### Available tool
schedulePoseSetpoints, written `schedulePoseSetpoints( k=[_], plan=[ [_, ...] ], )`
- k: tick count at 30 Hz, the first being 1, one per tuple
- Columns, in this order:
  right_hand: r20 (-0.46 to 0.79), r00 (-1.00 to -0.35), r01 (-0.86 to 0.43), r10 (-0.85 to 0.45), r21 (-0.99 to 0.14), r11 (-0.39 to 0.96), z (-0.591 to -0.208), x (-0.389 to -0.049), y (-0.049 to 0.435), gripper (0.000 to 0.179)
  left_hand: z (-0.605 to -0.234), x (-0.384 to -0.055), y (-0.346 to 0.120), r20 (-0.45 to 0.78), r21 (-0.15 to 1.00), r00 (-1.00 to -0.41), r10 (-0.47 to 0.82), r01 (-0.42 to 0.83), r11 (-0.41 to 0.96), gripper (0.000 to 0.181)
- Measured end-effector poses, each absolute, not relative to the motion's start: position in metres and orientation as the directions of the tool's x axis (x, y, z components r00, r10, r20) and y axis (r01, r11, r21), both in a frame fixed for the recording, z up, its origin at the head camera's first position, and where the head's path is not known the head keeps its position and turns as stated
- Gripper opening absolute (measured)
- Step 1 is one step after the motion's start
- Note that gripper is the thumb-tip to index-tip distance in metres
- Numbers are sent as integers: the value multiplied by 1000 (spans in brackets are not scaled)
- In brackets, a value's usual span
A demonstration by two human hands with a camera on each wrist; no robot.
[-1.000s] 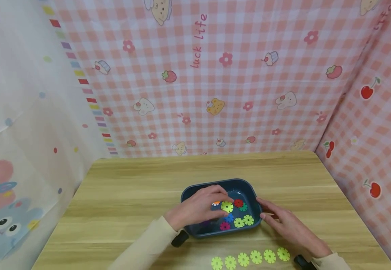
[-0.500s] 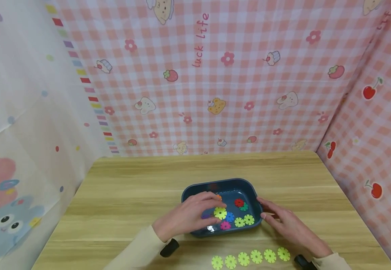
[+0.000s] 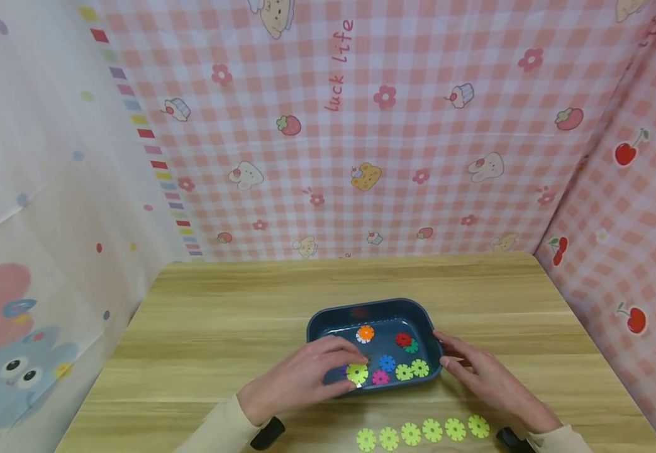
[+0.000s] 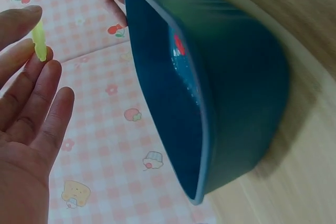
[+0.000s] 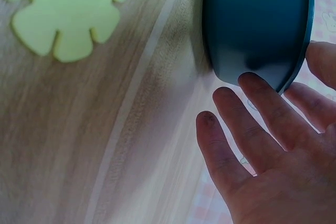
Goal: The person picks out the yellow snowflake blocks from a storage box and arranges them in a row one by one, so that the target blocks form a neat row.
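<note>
My left hand (image 3: 296, 377) pinches a yellow-green snowflake disc (image 3: 357, 374) between thumb and fingers, over the near left part of a dark blue plastic bin (image 3: 373, 306). In the left wrist view the disc (image 4: 39, 41) is seen edge-on, held above the level of the bin's rim. My right hand (image 3: 489, 380) is at the bin's right end, its fingertips at the end wall and rim. The right wrist view shows those fingers extended and spread beside the bin (image 5: 254, 30). Part of the bin's left side is hidden behind my left hand.
Inside the bin lie more snowflake discs: orange (image 3: 366, 332), red (image 3: 403, 340), blue (image 3: 387, 363), pink (image 3: 380, 377) and yellow-green (image 3: 404, 372). Several yellow-green discs (image 3: 410, 434) form a row on the wooden table (image 3: 237, 314) in front. Fabric-covered walls (image 3: 316, 157) stand around the table.
My left hand has moved left and toward me with the yellow-green disc, uncovering the orange disc. My right hand stays at the bin's right end.
</note>
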State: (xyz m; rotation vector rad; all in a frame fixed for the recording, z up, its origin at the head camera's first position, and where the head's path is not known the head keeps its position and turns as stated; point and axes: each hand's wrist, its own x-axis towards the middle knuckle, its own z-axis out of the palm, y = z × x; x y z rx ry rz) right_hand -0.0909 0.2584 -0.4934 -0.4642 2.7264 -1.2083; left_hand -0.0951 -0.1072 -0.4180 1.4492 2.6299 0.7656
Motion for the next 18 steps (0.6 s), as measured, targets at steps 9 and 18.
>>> schedulePoseSetpoints(
  k=[9, 18],
  plan=[
    [51, -936, -274, -349, -727, 629, -492, -91, 259, 51, -422, -86, -122, 228, 407, -537, 812, 810, 421, 33],
    [-47, -948, -179, -315, -739, 649, -489, -90, 259, 56, -429, -78, -132, 237, 409, -528, 816, 816, 410, 32]
  ],
)
